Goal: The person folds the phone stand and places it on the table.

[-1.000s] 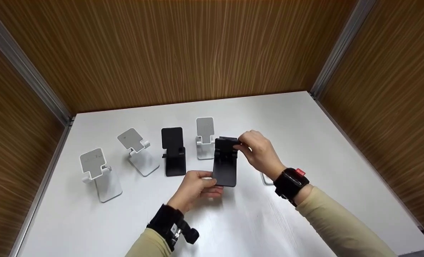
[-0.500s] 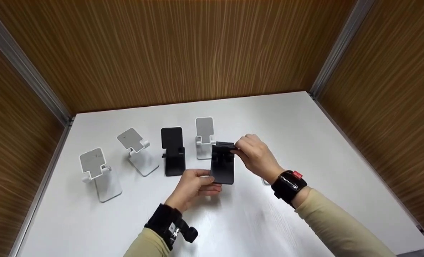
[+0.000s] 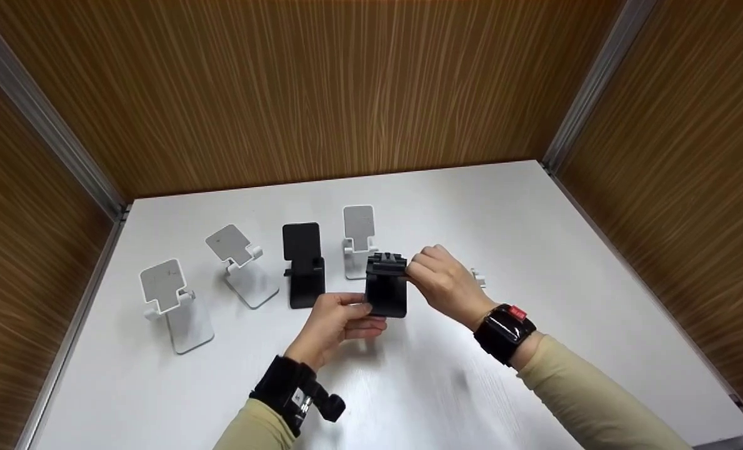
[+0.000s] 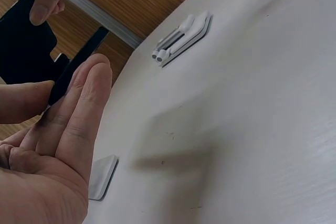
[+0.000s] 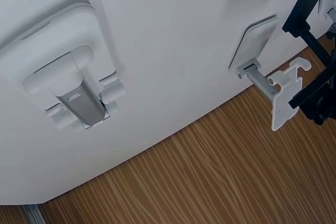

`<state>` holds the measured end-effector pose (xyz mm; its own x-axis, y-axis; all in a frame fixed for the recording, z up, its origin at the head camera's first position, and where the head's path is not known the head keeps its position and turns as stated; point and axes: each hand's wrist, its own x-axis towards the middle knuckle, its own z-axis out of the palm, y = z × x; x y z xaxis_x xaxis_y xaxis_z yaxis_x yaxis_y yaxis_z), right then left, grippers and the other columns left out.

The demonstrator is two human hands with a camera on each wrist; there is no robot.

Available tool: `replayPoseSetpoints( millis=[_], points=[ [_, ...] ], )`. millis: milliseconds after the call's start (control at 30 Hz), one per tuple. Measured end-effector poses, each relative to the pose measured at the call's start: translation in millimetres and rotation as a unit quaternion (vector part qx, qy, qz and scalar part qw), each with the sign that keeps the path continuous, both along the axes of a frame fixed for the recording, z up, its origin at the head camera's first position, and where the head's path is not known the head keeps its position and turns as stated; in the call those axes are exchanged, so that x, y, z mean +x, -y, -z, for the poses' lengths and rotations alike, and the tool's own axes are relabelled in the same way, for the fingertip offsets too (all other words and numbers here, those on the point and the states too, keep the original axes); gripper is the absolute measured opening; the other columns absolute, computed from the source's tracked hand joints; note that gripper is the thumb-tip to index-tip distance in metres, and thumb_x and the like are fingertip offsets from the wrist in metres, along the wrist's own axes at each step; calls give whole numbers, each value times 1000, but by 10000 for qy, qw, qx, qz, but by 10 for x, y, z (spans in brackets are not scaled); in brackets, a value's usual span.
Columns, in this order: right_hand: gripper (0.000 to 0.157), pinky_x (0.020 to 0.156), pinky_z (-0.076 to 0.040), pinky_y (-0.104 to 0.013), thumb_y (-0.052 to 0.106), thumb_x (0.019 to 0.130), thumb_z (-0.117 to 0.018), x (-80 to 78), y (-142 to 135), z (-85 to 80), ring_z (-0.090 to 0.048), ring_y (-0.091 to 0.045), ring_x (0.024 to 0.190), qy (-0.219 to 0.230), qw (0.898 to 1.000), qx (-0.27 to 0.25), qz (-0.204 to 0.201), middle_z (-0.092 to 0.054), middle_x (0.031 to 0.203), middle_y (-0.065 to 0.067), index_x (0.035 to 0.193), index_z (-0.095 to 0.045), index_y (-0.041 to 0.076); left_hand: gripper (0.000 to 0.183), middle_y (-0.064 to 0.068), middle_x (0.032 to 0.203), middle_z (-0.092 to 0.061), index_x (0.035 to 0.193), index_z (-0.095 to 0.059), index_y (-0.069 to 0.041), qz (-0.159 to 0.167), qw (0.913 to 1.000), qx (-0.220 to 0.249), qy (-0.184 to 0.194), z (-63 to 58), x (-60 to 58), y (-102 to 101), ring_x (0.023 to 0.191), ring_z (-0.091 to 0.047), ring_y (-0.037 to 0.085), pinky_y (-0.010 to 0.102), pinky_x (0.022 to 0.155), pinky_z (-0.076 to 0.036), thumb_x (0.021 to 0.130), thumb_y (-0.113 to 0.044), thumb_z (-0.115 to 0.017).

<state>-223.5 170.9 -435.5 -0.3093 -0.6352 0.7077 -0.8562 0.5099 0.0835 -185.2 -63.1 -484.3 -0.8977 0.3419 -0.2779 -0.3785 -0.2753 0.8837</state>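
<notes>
My left hand [image 3: 340,322] pinches the base of a black phone stand [image 3: 387,299] between the thumb on top and the fingers below. At its top, my right hand [image 3: 443,281] grips the edge of the hinged plate, which is tilted toward me. In the left wrist view the stand [image 4: 23,43] appears from the side, above the table, with its plate [image 4: 26,24] angled away from the base. The right wrist view shows part of the black stand [image 5: 310,30] at the right edge; the right hand is out of that view.
A second black stand [image 3: 304,265] stands left of the held one. White stands stand behind [image 3: 360,228] and to the left, one tilted [image 3: 230,244] and one nearest the left edge [image 3: 165,287]. A folded white stand [image 5: 63,61] lies beyond the right hand. Wood-grain panels [image 3: 346,94] enclose the table.
The hinged plate of the held black stand has folded down toward its base, with the right hand moving down and left. Both hands have drifted slightly left with the stand.
</notes>
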Motion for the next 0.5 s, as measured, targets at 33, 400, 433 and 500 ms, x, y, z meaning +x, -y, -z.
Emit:
replayPoseSetpoints(
  millis=[33, 400, 433, 500],
  points=[
    [22, 60, -43, -32, 8, 94, -70, 2, 2, 2, -51, -20, 69, -27, 10000, 56, -4, -53, 74, 0, 81, -53, 8, 33, 28, 96, -74, 126, -58, 15, -7, 10000, 25, 4, -5, 0, 4, 86, -77, 31, 44, 84, -64, 96, 2, -63],
    [23, 59, -42, -32, 1, 96, -59, 7, 13, 39, -49, -19, 68, -312, 9988, 350, -122, -50, 71, 0, 76, -50, 8, 34, 26, 99, -75, 127, -58, 15, -55, 9995, 309, -57, -40, -4, 18, 86, -77, 32, 46, 86, -64, 96, 1, -63],
    [23, 59, -43, -32, 1, 96, -59, 6, 12, 42, -50, -19, 68, -328, 9987, 367, -130, -50, 71, 0, 77, -50, 8, 34, 26, 98, -75, 126, -58, 15, -62, 9994, 337, -59, -42, -6, 18, 86, -77, 32, 46, 86, -64, 96, 1, -63],
    [22, 59, -43, -32, 0, 96, -58, 4, 12, 50, -50, -19, 69, -358, 9984, 405, -147, -51, 72, 0, 77, -51, 8, 34, 25, 98, -75, 126, -58, 15, -75, 9992, 388, -70, -47, -10, 19, 86, -77, 32, 46, 86, -64, 96, 1, -62]
  ],
)
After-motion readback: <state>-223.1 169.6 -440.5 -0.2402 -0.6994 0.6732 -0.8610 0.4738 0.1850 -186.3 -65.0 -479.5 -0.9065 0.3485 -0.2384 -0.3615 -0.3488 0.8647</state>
